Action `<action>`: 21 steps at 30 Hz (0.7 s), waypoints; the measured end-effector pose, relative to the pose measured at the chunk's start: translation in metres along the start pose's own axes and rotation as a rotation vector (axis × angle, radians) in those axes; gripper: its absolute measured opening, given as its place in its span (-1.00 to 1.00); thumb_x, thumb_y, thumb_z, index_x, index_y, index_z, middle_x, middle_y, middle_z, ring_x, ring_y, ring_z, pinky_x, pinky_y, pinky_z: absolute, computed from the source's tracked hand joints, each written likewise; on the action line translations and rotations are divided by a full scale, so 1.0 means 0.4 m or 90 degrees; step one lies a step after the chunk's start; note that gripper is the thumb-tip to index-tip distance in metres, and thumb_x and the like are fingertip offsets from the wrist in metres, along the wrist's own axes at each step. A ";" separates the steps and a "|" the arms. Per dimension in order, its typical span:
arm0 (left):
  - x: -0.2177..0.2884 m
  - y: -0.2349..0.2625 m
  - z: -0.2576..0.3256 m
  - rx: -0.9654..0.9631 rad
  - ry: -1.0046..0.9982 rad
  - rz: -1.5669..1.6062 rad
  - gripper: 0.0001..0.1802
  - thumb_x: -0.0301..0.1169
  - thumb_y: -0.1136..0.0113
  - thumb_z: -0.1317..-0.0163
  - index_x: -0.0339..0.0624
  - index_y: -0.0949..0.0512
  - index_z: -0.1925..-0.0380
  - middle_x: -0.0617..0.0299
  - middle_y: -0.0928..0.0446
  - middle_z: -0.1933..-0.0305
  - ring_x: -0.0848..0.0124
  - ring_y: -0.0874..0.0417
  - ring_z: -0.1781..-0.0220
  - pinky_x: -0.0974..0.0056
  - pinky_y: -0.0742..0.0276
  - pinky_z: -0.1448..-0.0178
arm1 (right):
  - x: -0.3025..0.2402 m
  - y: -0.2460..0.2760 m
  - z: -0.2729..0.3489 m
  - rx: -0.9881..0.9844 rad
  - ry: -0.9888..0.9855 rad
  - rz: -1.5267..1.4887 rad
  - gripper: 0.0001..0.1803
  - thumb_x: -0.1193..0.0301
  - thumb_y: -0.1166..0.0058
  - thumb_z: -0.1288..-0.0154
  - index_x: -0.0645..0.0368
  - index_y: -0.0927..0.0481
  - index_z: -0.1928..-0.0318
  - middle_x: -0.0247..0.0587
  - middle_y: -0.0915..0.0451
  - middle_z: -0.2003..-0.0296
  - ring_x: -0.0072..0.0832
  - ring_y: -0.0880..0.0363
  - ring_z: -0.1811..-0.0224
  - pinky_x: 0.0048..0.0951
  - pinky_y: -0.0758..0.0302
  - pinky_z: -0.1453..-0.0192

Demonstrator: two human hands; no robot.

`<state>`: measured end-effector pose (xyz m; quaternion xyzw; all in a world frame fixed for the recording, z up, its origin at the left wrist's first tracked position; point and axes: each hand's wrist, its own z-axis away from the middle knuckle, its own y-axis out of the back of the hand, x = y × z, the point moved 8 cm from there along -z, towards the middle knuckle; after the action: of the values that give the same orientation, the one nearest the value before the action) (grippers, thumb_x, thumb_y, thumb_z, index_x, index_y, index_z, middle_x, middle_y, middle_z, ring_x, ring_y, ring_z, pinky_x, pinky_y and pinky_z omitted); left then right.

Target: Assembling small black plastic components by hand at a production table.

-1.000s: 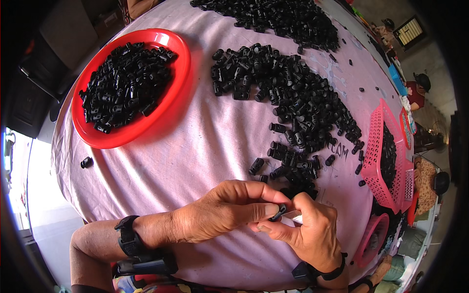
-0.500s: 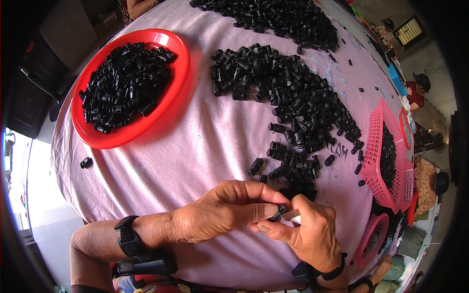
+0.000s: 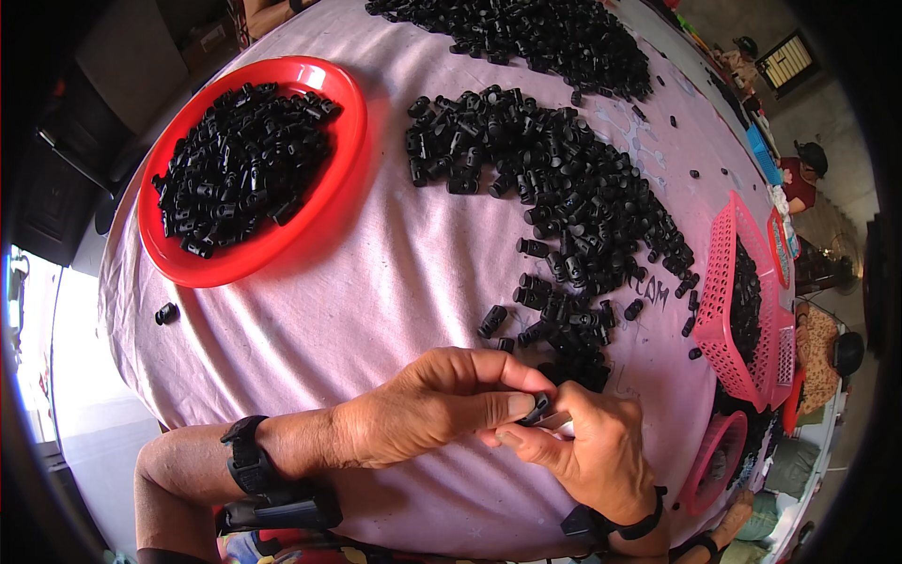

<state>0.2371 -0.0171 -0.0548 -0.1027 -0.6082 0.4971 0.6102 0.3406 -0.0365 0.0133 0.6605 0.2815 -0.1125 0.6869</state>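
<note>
My left hand [image 3: 432, 414] pinches a small black plastic cord lock [image 3: 537, 408] between thumb and fingertips. Close against it, my right hand [image 3: 597, 446] grips a thin, pale, blade-like tool [image 3: 560, 419], mostly covered by the fingers. The tool's tip meets or nearly meets the cord lock; contact is hard to make out. Just beyond my hands, a long curved heap of similar black cord locks [image 3: 573, 179] spreads over the pink cloth [image 3: 395, 301]. A red round plate [image 3: 348, 141] at the far left holds a pile of the same pieces.
One loose cord lock [image 3: 166, 313] lies near the cloth's left side. Another black heap [image 3: 554, 42] spreads at the far edge. On the right stand a pink perforated basket [image 3: 719, 315] with black pieces and a pink round container [image 3: 697, 479]. Other people sit along the right side.
The cord lock has turned slightly in my left fingers. My right hand and the tool have shifted slightly against it. Everything else looks the same.
</note>
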 end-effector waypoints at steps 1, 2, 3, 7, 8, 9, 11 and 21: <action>-0.002 0.002 0.001 -0.008 0.006 0.004 -0.71 -0.51 -0.02 -0.39 -0.31 -0.48 -0.08 0.25 -0.56 0.00 0.59 -0.52 0.03 0.46 -0.44 -0.09 | 0.001 -0.002 0.001 0.000 0.000 0.000 -0.46 0.01 -0.36 -0.05 0.20 -0.40 0.54 -0.17 -0.57 0.68 -0.25 -0.63 0.63 -0.36 -0.50 0.56; -0.004 0.002 0.001 -0.016 0.013 0.008 -0.70 -0.48 -0.04 -0.40 -0.30 -0.48 -0.09 0.26 -0.55 -0.03 0.57 -0.52 -0.03 0.43 -0.42 -0.16 | 0.001 0.001 0.001 0.014 0.004 -0.019 -0.47 0.02 -0.37 -0.05 0.20 -0.40 0.54 -0.17 -0.56 0.68 -0.27 -0.63 0.63 -0.37 -0.50 0.56; 0.000 0.001 0.001 -0.015 0.013 0.008 -0.70 -0.48 -0.04 -0.40 -0.30 -0.48 -0.09 0.26 -0.55 -0.03 0.57 -0.52 -0.03 0.43 -0.42 -0.16 | 0.001 0.004 0.001 0.029 0.008 -0.038 -0.47 0.03 -0.38 -0.05 0.20 -0.40 0.53 -0.18 -0.56 0.68 -0.29 -0.63 0.63 -0.39 -0.50 0.55; -0.002 -0.004 0.002 -0.014 0.038 0.021 -0.70 -0.48 -0.04 -0.39 -0.31 -0.47 -0.10 0.24 -0.55 -0.03 0.56 -0.53 -0.04 0.42 -0.43 -0.17 | 0.005 0.017 0.000 0.044 -0.019 -0.025 -0.48 0.05 -0.39 -0.04 0.20 -0.41 0.52 -0.18 -0.55 0.67 -0.32 -0.62 0.63 -0.42 -0.49 0.55; -0.003 -0.004 0.001 -0.016 0.035 0.029 -0.69 -0.48 -0.04 -0.39 -0.31 -0.46 -0.10 0.24 -0.55 -0.03 0.55 -0.53 -0.05 0.42 -0.43 -0.18 | 0.005 0.015 -0.001 0.040 -0.017 -0.022 -0.47 0.04 -0.40 -0.03 0.20 -0.40 0.52 -0.19 -0.54 0.66 -0.33 -0.62 0.63 -0.43 -0.49 0.55; -0.002 -0.003 0.001 -0.016 0.035 0.029 -0.69 -0.48 -0.04 -0.39 -0.31 -0.46 -0.10 0.24 -0.55 -0.03 0.55 -0.53 -0.05 0.42 -0.43 -0.18 | 0.005 0.013 -0.002 0.037 -0.016 -0.018 -0.47 0.03 -0.40 -0.03 0.20 -0.40 0.52 -0.19 -0.54 0.66 -0.34 -0.61 0.63 -0.44 -0.49 0.56; -0.001 -0.004 0.000 -0.018 0.035 0.022 -0.69 -0.48 -0.04 -0.39 -0.32 -0.46 -0.10 0.23 -0.55 -0.03 0.54 -0.53 -0.06 0.41 -0.44 -0.18 | 0.009 0.012 -0.003 0.039 -0.017 -0.017 -0.46 0.00 -0.38 -0.02 0.17 -0.41 0.53 -0.19 -0.53 0.67 -0.32 -0.60 0.64 -0.39 -0.49 0.58; 0.004 -0.003 0.007 0.020 0.023 0.035 -0.75 -0.46 -0.08 -0.38 -0.22 -0.52 -0.03 0.37 -0.55 0.17 0.66 -0.46 0.27 0.52 -0.44 0.15 | -0.012 0.021 -0.002 0.066 0.027 -0.027 -0.49 0.01 -0.38 -0.03 0.15 -0.43 0.50 -0.19 -0.55 0.65 -0.32 -0.61 0.63 -0.37 -0.52 0.59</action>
<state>0.2350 -0.0179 -0.0522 -0.1188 -0.5863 0.5209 0.6089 0.3409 -0.0359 0.0230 0.6915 0.3038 -0.1279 0.6428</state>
